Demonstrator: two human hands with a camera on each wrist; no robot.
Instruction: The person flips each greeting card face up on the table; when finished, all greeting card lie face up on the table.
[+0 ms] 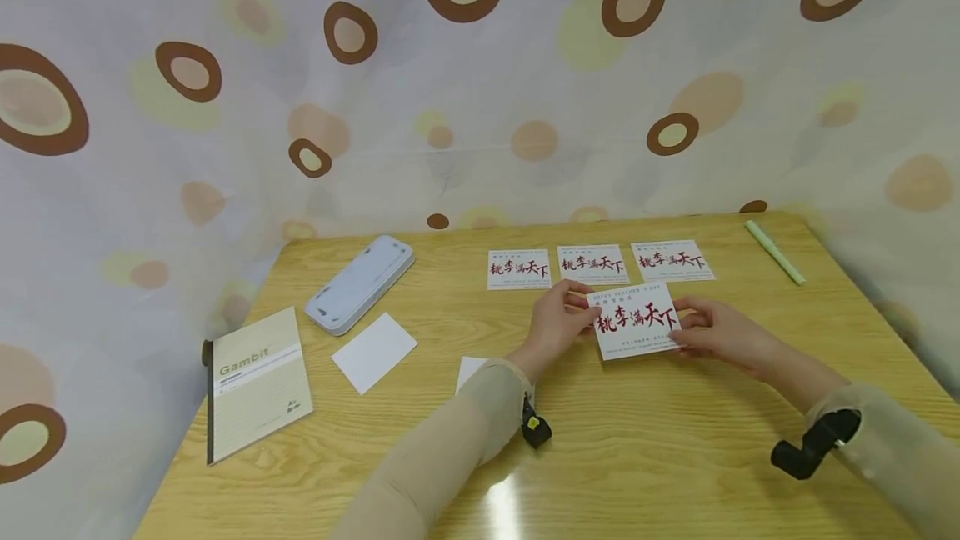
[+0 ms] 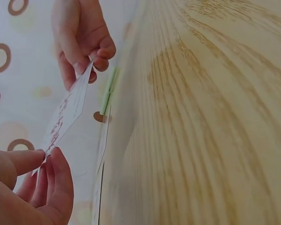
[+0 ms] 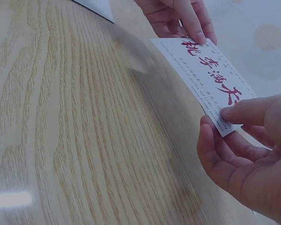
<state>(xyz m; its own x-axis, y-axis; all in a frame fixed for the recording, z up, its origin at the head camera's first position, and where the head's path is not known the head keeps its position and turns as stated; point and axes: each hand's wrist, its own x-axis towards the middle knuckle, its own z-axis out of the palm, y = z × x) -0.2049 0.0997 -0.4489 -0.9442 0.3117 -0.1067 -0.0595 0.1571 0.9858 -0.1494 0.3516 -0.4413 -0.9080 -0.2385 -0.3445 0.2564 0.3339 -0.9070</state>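
A white greeting card [image 1: 636, 322] with red Chinese characters is held up off the table between both hands. My left hand [image 1: 553, 325] pinches its left edge, thumb on the printed face and fingers behind. At the opposite edge my right hand [image 1: 723, 338] pinches it the same way, as the right wrist view shows with the card [image 3: 210, 79] tilted. Behind it on the table lie three matching cards in a row: a left one [image 1: 518, 270], a middle one [image 1: 592, 264] and a right one [image 1: 672, 261].
On the left are a Gambit notebook [image 1: 258, 386], a pale pencil case [image 1: 360, 284] and a blank white card [image 1: 374, 352]. Another white card [image 1: 470, 369] is partly hidden under the left forearm. A light green pen [image 1: 775, 252] lies at the far right of the wooden table [image 1: 645, 457].
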